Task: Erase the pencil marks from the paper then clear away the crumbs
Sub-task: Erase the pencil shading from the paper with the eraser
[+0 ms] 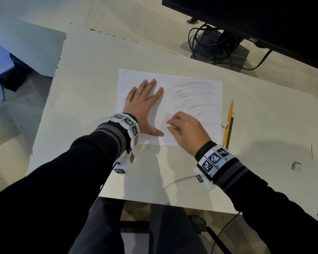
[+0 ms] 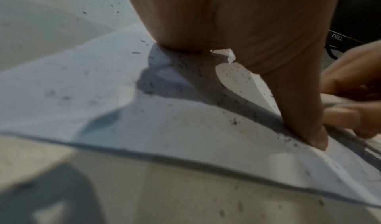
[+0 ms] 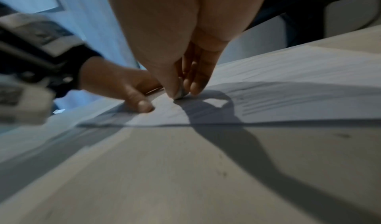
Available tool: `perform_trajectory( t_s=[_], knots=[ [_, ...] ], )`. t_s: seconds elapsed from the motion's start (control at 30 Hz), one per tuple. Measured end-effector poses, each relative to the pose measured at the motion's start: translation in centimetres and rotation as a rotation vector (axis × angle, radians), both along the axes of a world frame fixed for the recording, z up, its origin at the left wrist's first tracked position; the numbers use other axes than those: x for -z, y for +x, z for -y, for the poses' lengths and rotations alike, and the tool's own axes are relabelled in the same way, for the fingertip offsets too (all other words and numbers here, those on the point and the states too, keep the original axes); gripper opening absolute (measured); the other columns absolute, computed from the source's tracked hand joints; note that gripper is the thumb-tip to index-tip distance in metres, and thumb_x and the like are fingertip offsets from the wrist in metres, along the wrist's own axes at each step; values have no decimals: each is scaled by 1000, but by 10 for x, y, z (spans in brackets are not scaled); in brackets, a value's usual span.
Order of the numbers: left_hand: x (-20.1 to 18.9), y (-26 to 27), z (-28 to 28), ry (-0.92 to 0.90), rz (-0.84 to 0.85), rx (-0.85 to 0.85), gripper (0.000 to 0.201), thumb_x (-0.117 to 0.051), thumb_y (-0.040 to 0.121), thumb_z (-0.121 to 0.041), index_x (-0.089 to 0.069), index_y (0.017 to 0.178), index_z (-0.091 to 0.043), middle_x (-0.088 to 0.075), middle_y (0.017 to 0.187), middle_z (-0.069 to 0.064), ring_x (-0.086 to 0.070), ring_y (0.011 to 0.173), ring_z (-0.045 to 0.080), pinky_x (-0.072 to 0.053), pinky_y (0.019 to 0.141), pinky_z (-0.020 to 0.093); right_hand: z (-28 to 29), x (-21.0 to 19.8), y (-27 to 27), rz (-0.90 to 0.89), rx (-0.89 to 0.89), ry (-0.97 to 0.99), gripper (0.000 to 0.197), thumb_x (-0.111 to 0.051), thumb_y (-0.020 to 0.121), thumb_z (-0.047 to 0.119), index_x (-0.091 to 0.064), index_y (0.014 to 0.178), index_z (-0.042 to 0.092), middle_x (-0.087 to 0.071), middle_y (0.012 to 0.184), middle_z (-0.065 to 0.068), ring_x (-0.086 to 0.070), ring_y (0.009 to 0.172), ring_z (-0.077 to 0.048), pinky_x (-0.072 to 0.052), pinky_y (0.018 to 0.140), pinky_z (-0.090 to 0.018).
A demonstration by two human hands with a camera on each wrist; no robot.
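Note:
A white sheet of paper (image 1: 165,77) lies on the pale table (image 1: 81,107). Grey pencil scribbles (image 1: 196,96) cover its right half; the left half is nearly bare. My left hand (image 1: 145,105) lies flat on the left half with fingers spread, thumb (image 2: 305,116) pressing near the sheet's front edge. My right hand (image 1: 185,129) pinches a small white eraser (image 1: 169,125) and holds it down on the paper just right of that thumb. In the right wrist view the eraser (image 3: 181,92) touches the sheet between thumb and fingers. Dark eraser crumbs (image 2: 228,74) dot the paper around the left hand.
Two pencils, one yellow (image 1: 229,123) and one green (image 1: 230,132), lie right of the sheet beside a second small white eraser (image 1: 224,124). A monitor (image 1: 264,19) with its stand (image 1: 220,48) and cables sits at the back right. A hole (image 1: 296,165) marks the table's right side.

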State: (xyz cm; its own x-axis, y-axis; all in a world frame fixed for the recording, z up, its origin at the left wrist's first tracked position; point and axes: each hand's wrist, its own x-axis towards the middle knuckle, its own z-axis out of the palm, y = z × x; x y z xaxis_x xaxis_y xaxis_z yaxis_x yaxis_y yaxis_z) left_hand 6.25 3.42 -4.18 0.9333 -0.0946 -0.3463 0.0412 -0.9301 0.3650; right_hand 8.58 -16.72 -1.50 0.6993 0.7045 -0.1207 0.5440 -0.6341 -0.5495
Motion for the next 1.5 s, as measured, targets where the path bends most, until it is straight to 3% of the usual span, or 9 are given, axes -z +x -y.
perform_trajectory(
  t_s=[0.1,0.23,0.37,0.53,0.7,0.83,0.97,1.37,1.5],
  knots=[
    [-1,1,1,15,-5,3,141,-74,53,-81,7,157,-30,23,163,-1,24,148,18,16,119,41,2,-2,3,-19,-131,-29,13,-72,84,2,-73,97,-1,-65,89,-11,-63,79,-28,-52,73,-31],
    [-1,1,-1,20,-15,2,142,-75,53,-79,9,157,-31,25,162,-2,26,148,17,19,117,39,1,3,22,36,59,38,12,-72,86,5,-74,96,-1,-65,88,-10,-63,77,-26,-55,73,-36],
    [0,1,0,27,-7,5,143,-74,52,-82,9,157,-31,24,162,-2,26,148,17,19,116,39,-3,-1,6,-22,-133,-19,11,-74,84,6,-74,93,0,-68,87,-9,-64,78,-25,-53,74,-31],
    [1,2,-1,18,-15,0,143,-75,52,-80,9,157,-32,25,162,-2,26,147,17,20,117,38,-6,3,35,55,90,45,8,-72,86,9,-74,90,3,-67,82,-6,-61,73,-20,-55,72,-36],
    [1,2,-1,13,-2,-6,143,-75,51,-80,7,157,-31,23,162,-3,25,148,16,20,116,38,-6,-2,16,-21,-107,-32,10,-72,85,8,-74,93,2,-68,85,-7,-63,77,-23,-51,75,-28],
    [3,2,-1,-2,-7,-11,143,-77,50,-79,8,157,-32,24,162,-4,26,148,16,19,117,38,-7,2,41,55,100,9,8,-69,88,12,-73,91,6,-66,82,-2,-57,73,-15,-54,73,-35],
    [3,2,-2,-6,-3,-12,144,-77,50,-79,7,157,-31,24,162,-4,26,148,16,19,117,38,-13,-1,27,-15,-61,-13,9,-70,87,9,-74,94,4,-68,87,-5,-62,79,-21,-53,76,-34],
    [0,3,0,2,-23,-15,143,-76,52,-79,8,157,-30,26,161,-4,27,147,15,19,117,38,-29,3,54,27,44,39,9,-71,87,12,-74,92,6,-66,83,-2,-56,74,-13,-53,74,-34],
    [0,3,1,-2,-23,-8,144,-75,51,-80,10,157,-30,27,161,-5,29,147,16,20,117,39,-34,-1,30,-45,-114,-21,8,-70,87,11,-74,91,5,-65,81,-2,-57,73,-15,-50,71,-30]
  ],
)
